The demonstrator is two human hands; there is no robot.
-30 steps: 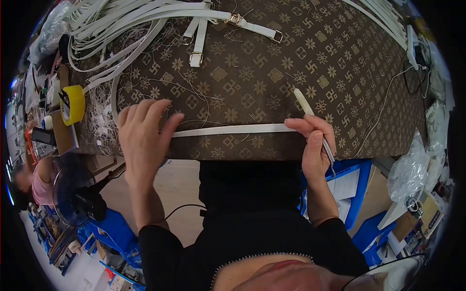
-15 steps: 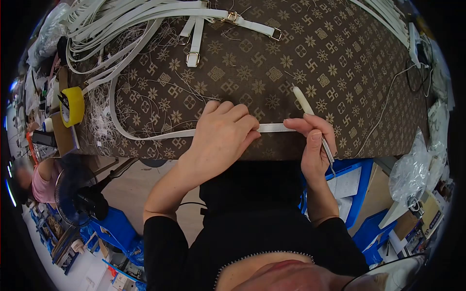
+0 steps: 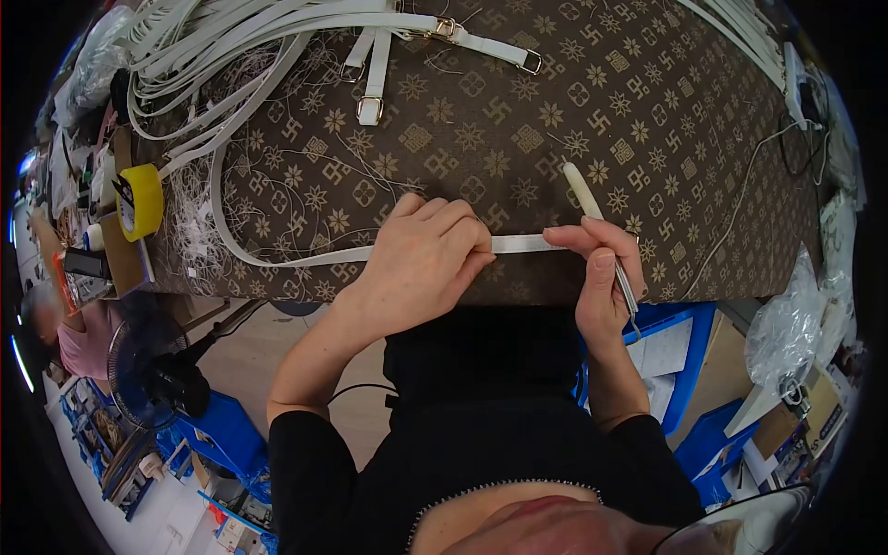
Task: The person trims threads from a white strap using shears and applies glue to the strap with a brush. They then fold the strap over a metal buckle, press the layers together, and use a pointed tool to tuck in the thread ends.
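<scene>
My left hand [image 3: 425, 259] is closed on a narrow white strap [image 3: 524, 244] near the table's front edge, its fingertips pinching the strap. From there the strap runs left and curves back to the pile of white straps. My right hand [image 3: 606, 273] is closed round a tool with a pale handle [image 3: 580, 190] and a thin metal part below. The handle points up and away, and the bent metal end shows beneath the hand. The right fingers also touch the strap's right end.
A pile of white straps [image 3: 199, 51] with metal buckles [image 3: 446, 29] lies at the back left. Loose threads [image 3: 199, 222] and yellow tape [image 3: 140, 203] are at the left. Beyond are a fan [image 3: 157, 370] and a person in pink [image 3: 88, 342]. Blue bins [image 3: 222, 435] stand below.
The view has shifted slightly. At the far left, the other person's arm now reaches up towards the things there. My hands keep nearly the same hold on the strap and the tool.
</scene>
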